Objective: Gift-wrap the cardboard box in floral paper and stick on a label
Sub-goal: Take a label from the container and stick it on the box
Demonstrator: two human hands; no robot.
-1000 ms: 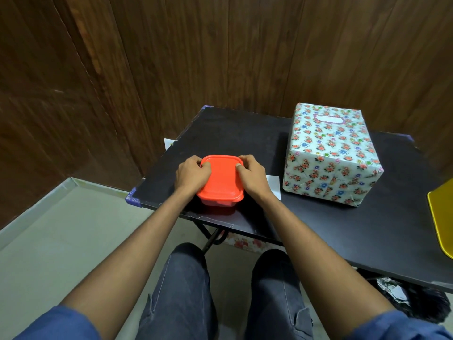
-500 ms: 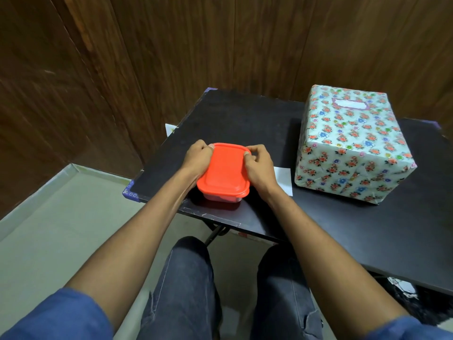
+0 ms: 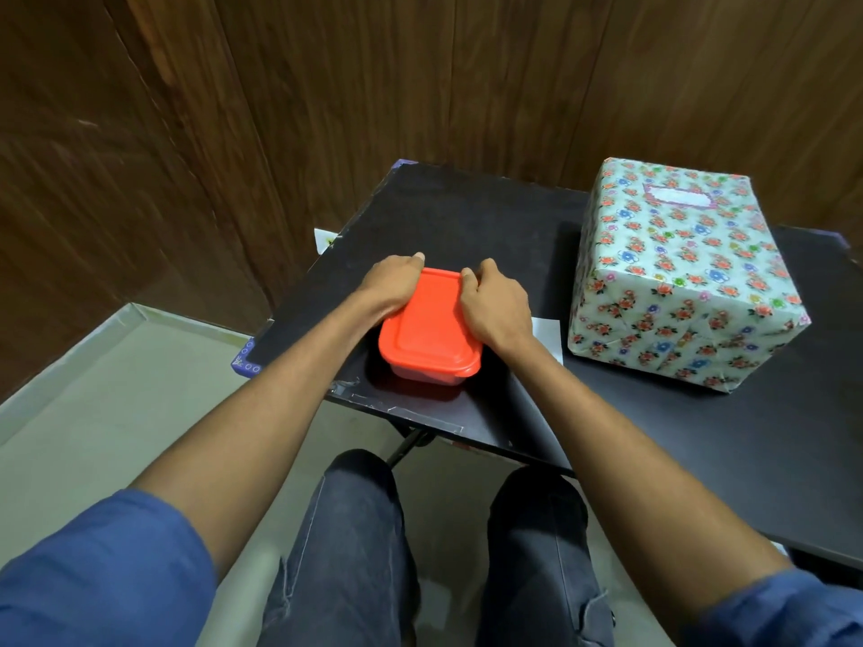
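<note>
Wood-panelled corner, black table (image 3: pixel 467 217): both hands, left hand (image 3: pixel 394 284) & right hand (image 3: pixel 495 303), grip red-lidded container (image 3: pixel 427 331) at near-left edge, prob. pressing lid shut; wrapped box (image 3: pixel 677 282) w/ label (image 3: pixel 679 197) set aside.

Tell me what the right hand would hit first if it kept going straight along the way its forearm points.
Likely nothing on the table: the right hand, gripping the orange container, points toward bare black table, then the wooden wall. Depth is uncertain.
</note>
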